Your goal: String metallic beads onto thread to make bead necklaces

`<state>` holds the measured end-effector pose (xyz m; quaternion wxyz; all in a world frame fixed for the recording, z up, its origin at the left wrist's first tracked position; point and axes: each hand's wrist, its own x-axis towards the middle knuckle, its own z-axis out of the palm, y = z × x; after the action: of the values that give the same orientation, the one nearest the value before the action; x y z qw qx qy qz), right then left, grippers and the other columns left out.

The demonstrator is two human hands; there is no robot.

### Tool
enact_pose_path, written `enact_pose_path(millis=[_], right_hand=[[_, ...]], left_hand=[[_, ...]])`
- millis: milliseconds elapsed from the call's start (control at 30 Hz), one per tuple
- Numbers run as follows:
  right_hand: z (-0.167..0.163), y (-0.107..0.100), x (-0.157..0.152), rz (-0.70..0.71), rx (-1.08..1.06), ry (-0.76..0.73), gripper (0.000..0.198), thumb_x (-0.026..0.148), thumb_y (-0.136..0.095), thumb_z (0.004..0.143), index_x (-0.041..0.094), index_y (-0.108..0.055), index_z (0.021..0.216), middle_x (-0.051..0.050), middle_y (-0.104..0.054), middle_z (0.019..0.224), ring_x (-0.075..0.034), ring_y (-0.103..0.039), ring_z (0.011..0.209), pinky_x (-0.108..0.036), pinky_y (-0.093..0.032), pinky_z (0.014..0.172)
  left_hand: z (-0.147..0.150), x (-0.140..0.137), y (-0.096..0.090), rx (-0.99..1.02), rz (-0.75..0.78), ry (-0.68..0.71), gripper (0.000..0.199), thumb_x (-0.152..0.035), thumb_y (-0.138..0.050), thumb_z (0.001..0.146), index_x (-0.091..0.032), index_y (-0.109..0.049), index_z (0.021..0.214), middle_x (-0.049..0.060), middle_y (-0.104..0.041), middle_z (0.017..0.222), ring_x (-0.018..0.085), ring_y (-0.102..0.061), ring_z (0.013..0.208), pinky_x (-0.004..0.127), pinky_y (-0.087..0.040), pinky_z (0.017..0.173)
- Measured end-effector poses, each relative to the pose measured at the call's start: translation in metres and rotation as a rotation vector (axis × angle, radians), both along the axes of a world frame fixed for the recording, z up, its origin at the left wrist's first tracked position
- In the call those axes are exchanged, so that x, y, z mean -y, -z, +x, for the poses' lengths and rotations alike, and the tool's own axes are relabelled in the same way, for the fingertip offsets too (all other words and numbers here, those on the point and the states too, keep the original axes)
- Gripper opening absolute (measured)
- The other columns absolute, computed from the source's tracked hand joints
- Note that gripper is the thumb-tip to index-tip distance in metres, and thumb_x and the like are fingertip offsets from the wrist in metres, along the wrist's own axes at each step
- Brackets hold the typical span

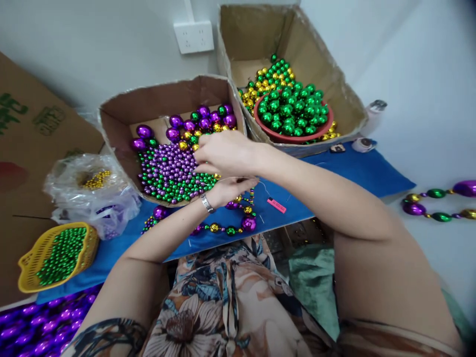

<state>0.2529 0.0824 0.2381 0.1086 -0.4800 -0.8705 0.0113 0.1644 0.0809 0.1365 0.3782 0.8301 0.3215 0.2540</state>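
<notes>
My left hand [231,191], with a metal-band watch [207,203] at the wrist, is closed at the front edge of a cardboard box, pinching a thin thread [265,187]. A strand of purple, gold and green beads [248,223] lies on the blue cloth just below it. My right hand [225,152] crosses above the left, over the box's right side, its fingers curled and pointing down-left at the beads; what they hold is hidden. Inside the box [122,106] are small lilac and green beads [171,166] and larger purple balls [174,134].
Behind right, a second box [256,34] holds gold and green beads and a red bowl [271,135] of green balls. A pink tag [276,205] lies on the blue cloth [357,171]. At left are a plastic bag [70,173] and a yellow basket [26,277] of green beads.
</notes>
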Motion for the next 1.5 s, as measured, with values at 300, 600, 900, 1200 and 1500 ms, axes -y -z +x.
enact_pose_path(millis=[300, 600, 900, 1200, 1500], right_hand=[[0.075, 0.071, 0.078, -0.070, -0.487, 0.312, 0.031, 0.042, -0.050, 0.094, 0.017, -0.064, 0.106, -0.003, -0.070, 0.090, -0.012, -0.062, 0.074, -0.025, -0.044, 0.070], [0.085, 0.079, 0.072, -0.008, -0.459, 0.333, 0.026, 0.035, -0.047, 0.096, 0.018, -0.066, 0.094, -0.003, -0.070, 0.088, -0.012, -0.063, 0.078, -0.024, -0.043, 0.073], [0.068, 0.094, 0.079, -0.044, -0.348, 0.360, 0.030, 0.037, -0.042, 0.098, 0.018, -0.064, 0.091, -0.003, -0.068, 0.083, -0.012, -0.061, 0.074, -0.023, -0.039, 0.068], [0.061, 0.106, 0.089, -0.185, -0.461, 0.280, 0.036, 0.043, -0.041, 0.098, 0.018, -0.065, 0.091, -0.002, -0.068, 0.078, -0.010, -0.059, 0.068, -0.022, -0.040, 0.064], [0.054, 0.093, 0.022, -0.577, -0.765, 0.172, 0.056, 0.052, -0.022, 0.101, 0.021, -0.066, 0.114, -0.004, -0.069, 0.109, -0.011, -0.062, 0.096, -0.025, -0.046, 0.086]], left_hand=[[-0.009, -0.009, 0.005, 0.426, -0.555, 0.085, 0.032, -0.045, -0.077, 0.072, -0.014, -0.066, 0.073, -0.004, -0.055, 0.055, 0.003, -0.043, 0.044, 0.016, -0.035, 0.042], [-0.014, -0.002, 0.005, 0.409, -0.875, 0.095, 0.038, -0.045, -0.082, 0.065, -0.013, -0.062, 0.067, -0.004, -0.056, 0.052, 0.003, -0.043, 0.040, 0.016, -0.033, 0.039], [-0.016, -0.005, 0.016, 0.469, -0.936, 0.009, 0.037, -0.041, -0.086, 0.061, -0.011, -0.067, 0.073, -0.001, -0.063, 0.059, 0.003, -0.050, 0.043, 0.014, -0.037, 0.041], [-0.023, -0.005, 0.020, 0.500, -0.946, 0.040, 0.035, -0.032, -0.087, 0.058, -0.012, -0.073, 0.084, 0.004, -0.071, 0.069, 0.007, -0.060, 0.054, 0.016, -0.044, 0.046], [-0.029, 0.005, 0.027, 0.437, -1.074, 0.145, 0.036, -0.030, -0.086, 0.061, -0.013, -0.071, 0.089, 0.005, -0.071, 0.069, 0.005, -0.051, 0.044, 0.017, -0.039, 0.045]])
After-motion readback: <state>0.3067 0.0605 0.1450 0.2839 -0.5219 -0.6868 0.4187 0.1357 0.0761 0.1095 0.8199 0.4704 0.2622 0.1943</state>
